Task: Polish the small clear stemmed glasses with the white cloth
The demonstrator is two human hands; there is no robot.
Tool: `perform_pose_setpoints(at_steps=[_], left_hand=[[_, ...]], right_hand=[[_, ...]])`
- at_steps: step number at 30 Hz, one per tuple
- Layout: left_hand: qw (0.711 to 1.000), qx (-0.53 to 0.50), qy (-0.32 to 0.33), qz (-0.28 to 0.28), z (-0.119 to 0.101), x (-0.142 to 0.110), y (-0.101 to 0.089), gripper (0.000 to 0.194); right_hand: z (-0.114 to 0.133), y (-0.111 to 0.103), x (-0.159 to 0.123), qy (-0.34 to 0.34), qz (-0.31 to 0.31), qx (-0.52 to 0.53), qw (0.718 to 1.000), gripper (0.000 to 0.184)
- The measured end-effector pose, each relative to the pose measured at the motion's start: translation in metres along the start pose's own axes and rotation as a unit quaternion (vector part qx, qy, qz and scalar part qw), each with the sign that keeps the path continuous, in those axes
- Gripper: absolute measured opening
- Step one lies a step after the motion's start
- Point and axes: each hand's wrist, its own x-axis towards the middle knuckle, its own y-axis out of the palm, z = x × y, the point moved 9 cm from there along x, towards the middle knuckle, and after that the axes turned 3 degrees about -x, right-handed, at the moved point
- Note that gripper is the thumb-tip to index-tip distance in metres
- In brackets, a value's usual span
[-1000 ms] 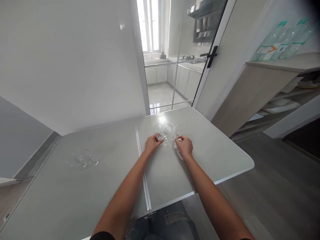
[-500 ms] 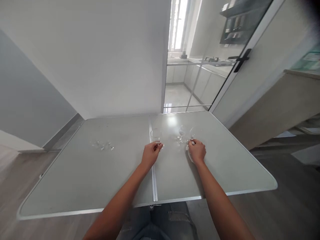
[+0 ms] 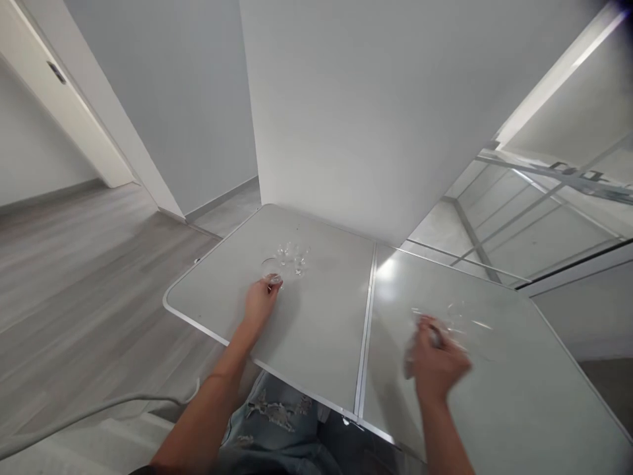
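My left hand (image 3: pixel 261 302) is closed on a clear drinking glass (image 3: pixel 271 266), which it holds over the left half of the table. Just beyond that glass, several clear stemmed glasses (image 3: pixel 299 265) are grouped on the tabletop. Over the right half, my right hand (image 3: pixel 439 361), smeared by motion, is closed around a pale, crumpled cloth (image 3: pixel 409 359); part of it hangs at the hand's left side. More clear glassware (image 3: pixel 457 322) lies close beyond the right hand, too faint and blurred to tell its shape.
The pale folding table (image 3: pixel 326 330) has a metal seam (image 3: pixel 366 330) down its middle and a raised metal rim. A white wall (image 3: pixel 356 119) stands behind it, with a glass door (image 3: pixel 539 218) at the right. A pale cable (image 3: pixel 143 397) runs at lower left.
The view has swung left. My left hand has moved from near the seam to the left group of glasses, carrying a glass. My right hand stays on the right half, now in motion.
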Motion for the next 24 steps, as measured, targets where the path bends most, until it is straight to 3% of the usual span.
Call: perform_pose_setpoints(at_steps=[3,4,6,9,13,24], left_hand=[[1.000,0.007,-0.006,0.003,0.016,0.021,0.002,0.027],[1.000,0.015,-0.009,0.008,0.020,0.026,0.005,0.027],[0.999,0.033,-0.013,0.017,0.026,0.034,0.010,0.027],[0.998,0.054,-0.016,0.024,0.032,0.038,0.014,0.027],[0.998,0.053,-0.027,0.021,0.038,0.035,0.016,0.029],[1.000,0.021,-0.006,0.006,0.038,0.035,0.022,0.022]], right_hand=[[0.086,0.087,-0.064,-0.097,0.205,0.071,0.972,0.035],[0.108,0.111,-0.083,-0.111,0.245,0.091,0.959,0.034],[0.145,0.155,-0.116,-0.148,0.314,0.097,0.933,0.031],[0.173,0.199,-0.141,-0.165,0.357,0.051,0.918,0.029],[0.186,0.223,-0.144,-0.164,0.352,0.029,0.921,0.030],[0.195,0.240,-0.143,-0.146,0.346,0.002,0.927,0.024]])
